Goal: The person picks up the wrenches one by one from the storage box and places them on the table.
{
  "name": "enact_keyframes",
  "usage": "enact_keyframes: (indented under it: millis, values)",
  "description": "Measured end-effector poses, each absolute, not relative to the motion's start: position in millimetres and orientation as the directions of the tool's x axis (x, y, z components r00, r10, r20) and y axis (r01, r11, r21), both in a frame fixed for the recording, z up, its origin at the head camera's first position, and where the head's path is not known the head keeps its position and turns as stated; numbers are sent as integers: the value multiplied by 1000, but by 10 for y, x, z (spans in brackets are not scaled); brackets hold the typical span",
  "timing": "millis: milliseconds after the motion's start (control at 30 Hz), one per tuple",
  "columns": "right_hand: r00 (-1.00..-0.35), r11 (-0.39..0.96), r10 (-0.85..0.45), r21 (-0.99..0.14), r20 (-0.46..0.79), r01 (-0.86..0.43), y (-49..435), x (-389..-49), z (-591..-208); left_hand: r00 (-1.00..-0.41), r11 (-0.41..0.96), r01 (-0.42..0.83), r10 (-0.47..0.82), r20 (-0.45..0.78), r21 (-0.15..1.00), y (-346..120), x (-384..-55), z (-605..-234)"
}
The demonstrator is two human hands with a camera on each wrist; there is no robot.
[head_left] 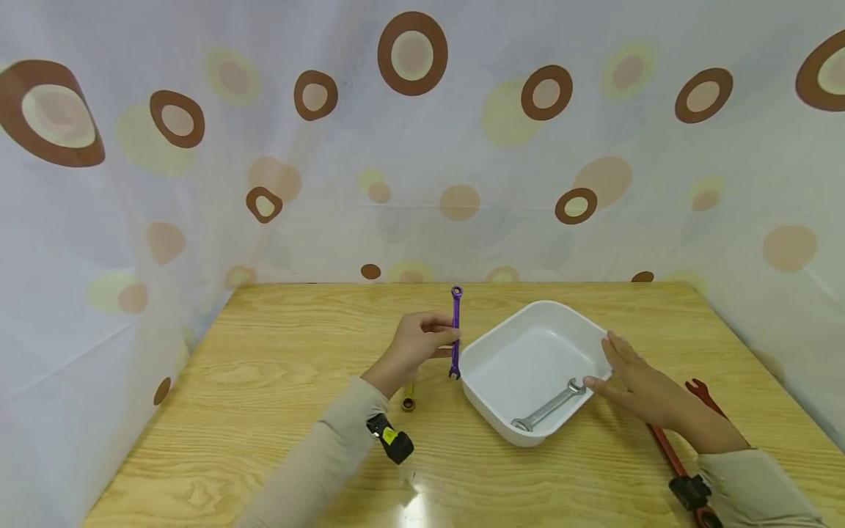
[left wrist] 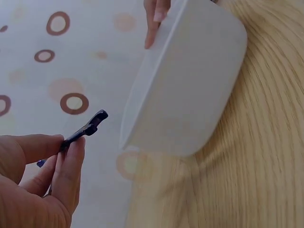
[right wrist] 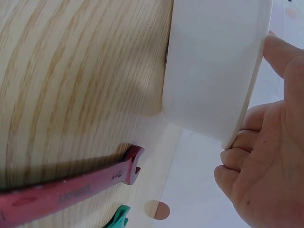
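My left hand (head_left: 414,345) pinches a purple combination wrench (head_left: 456,312) between thumb and fingers, upright in the head view, just left of the white plastic basin (head_left: 495,411). In the left wrist view the wrench (left wrist: 90,127) looks dark and is seen nearly end-on. My right hand (head_left: 650,389) rests on the basin's right rim with its fingers extended. A silver open-end wrench (head_left: 551,407) lies inside the basin, leaning toward that rim. Below the left hand lies a yellow wrench (head_left: 408,400), mostly hidden by the wrist.
Red wrenches (head_left: 670,447) lie on the table to the right, partly covered by the right forearm. In the right wrist view a green wrench end (right wrist: 118,217) shows near a red wrench (right wrist: 85,187). A patterned curtain (head_left: 422,161) surrounds the wooden table (head_left: 277,352).
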State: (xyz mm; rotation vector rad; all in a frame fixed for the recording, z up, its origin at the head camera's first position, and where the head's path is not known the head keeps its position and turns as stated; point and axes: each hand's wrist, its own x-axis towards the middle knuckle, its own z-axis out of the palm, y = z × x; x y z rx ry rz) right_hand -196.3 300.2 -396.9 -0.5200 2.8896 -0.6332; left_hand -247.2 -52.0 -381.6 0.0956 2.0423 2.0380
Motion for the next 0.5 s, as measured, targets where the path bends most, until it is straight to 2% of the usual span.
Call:
enact_keyframes:
  millis: [267, 500]
  values:
    - [-932, 851, -356, -434, -61, -297, 3011, -1983, -3990, -978, 139, -130, 147, -150, 982, -975, -2479, -4032]
    - [-933, 851, -355, -435, -62, -295, 3006, -1997, -4010, -978, 269, -176, 62, -199, 947, -1273, -2474, -4255]
